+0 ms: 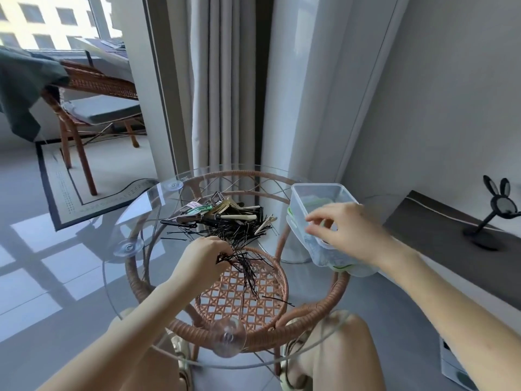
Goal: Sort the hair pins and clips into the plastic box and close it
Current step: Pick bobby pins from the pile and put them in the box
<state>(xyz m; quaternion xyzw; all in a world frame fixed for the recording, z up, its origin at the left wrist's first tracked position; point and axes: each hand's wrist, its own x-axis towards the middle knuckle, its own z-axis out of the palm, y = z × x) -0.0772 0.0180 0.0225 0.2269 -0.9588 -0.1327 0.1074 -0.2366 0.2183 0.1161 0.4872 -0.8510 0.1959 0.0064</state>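
Observation:
A heap of black hair pins and mixed clips (225,218) lies on the round glass table (135,221). My left hand (204,256) grips a bunch of black hair pins (245,266) at the heap's near edge; their ends fan out toward me. The clear plastic box (315,193) stands open at the table's right side, resting on its green-trimmed lid (298,230). My right hand (346,232) hovers over the box's near wall with fingers loosely curled; whether it holds anything cannot be told.
A rattan frame with a woven lower shelf (239,300) shows through the glass. Curtains (225,80) hang behind the table. A rattan chair (93,88) stands far left. A dark bench with a bunny-eared mirror (499,213) is at right. My knees are under the table's near edge.

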